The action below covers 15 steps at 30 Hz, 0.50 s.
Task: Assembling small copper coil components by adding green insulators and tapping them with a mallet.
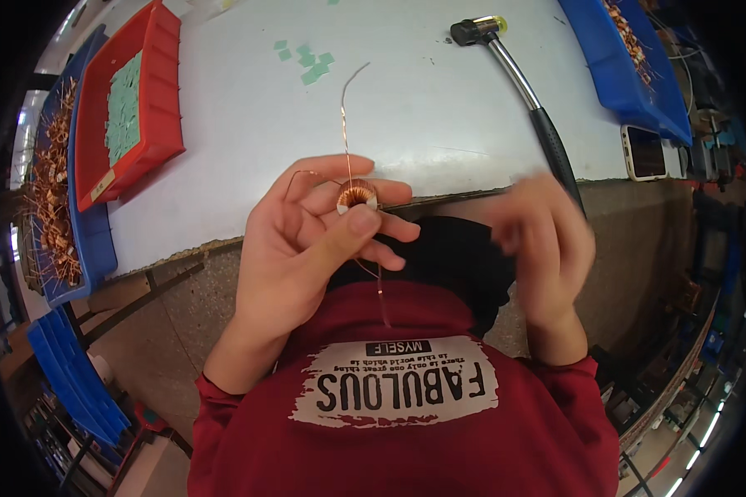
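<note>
Between the thumb and fingers of my left hand (302, 224) is a small ring-shaped coil (357, 195), wound with copper wire and showing white patches along its lower side. One long wire lead (344, 108) rises from it toward the table, bent at the tip. Another lead hangs below, in front of my red top, and a thinner one loops out by my index finger. My right hand (547, 244) is off to the right, apart from the coil, near the handle of the hammer (522, 87). Motion smears its fingers, so their hold cannot be made out.
At the left stand a red bin (153, 124) of green square sheets and a blue bin (98, 240) of copper coils. Loose green squares (308, 62) lie on the white table (232, 91). Another blue bin (601, 70) and a phone (643, 153) sit at the right.
</note>
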Available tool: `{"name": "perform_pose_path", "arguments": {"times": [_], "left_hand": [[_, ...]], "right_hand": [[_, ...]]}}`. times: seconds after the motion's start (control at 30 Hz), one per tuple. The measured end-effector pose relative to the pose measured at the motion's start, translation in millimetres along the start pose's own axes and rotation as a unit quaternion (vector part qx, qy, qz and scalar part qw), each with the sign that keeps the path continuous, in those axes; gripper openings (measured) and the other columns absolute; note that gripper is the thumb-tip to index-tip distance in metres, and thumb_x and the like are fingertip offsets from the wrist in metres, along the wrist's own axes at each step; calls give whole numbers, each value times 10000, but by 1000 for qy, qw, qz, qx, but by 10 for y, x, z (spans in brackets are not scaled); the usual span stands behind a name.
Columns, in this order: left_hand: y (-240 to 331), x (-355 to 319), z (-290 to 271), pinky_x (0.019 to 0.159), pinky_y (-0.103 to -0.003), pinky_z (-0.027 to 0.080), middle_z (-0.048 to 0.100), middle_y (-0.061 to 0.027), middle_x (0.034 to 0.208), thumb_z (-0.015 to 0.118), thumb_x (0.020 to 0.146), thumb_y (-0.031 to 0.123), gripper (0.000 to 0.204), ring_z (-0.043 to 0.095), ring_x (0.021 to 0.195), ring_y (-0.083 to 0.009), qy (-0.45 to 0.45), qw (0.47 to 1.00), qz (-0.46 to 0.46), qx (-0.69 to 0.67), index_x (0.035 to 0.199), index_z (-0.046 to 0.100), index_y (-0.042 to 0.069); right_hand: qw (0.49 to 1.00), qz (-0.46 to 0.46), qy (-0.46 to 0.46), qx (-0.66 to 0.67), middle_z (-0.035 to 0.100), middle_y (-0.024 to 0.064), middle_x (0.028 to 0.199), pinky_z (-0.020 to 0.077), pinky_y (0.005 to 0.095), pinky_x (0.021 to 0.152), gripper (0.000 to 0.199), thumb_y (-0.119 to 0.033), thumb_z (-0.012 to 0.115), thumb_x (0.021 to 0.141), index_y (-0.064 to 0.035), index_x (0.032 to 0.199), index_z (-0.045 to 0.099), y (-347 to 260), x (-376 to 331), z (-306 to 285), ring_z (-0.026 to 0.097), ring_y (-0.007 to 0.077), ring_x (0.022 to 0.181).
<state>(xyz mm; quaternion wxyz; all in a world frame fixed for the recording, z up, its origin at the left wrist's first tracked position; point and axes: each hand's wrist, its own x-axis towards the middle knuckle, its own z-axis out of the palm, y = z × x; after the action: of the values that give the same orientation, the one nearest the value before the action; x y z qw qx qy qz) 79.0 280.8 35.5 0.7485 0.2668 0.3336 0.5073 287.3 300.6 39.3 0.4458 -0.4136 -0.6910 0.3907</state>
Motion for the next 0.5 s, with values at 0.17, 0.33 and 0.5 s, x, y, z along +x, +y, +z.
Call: {"name": "perform_pose_path", "arguments": {"times": [0.17,0.33,0.5], "left_hand": [[-79,-10,46,805,-293,526,558,-254,1110,540,835,-78,530,632,907,-282,-29,998,14,55,1288,266,-42],[-126,-98,202,741,-289,528,567,-254,1107,590,780,-102,595,642,881,-289,-49,995,-8,90,1292,296,-26],[-156,-92,242,796,-288,520,598,-213,1052,564,781,-122,643,638,885,-234,-54,969,-92,223,1316,222,-25]], "right_hand": [[761,396,-205,471,422,-2,586,205,146,364,364,-246,415,934,65,880,595,238,590,-39,261,23,423],[774,376,-395,321,460,2,524,185,153,364,363,-268,523,893,46,777,663,78,828,146,278,37,410],[746,220,-560,286,464,-2,506,200,155,371,338,-224,560,870,31,668,648,91,736,219,281,48,402]]}}
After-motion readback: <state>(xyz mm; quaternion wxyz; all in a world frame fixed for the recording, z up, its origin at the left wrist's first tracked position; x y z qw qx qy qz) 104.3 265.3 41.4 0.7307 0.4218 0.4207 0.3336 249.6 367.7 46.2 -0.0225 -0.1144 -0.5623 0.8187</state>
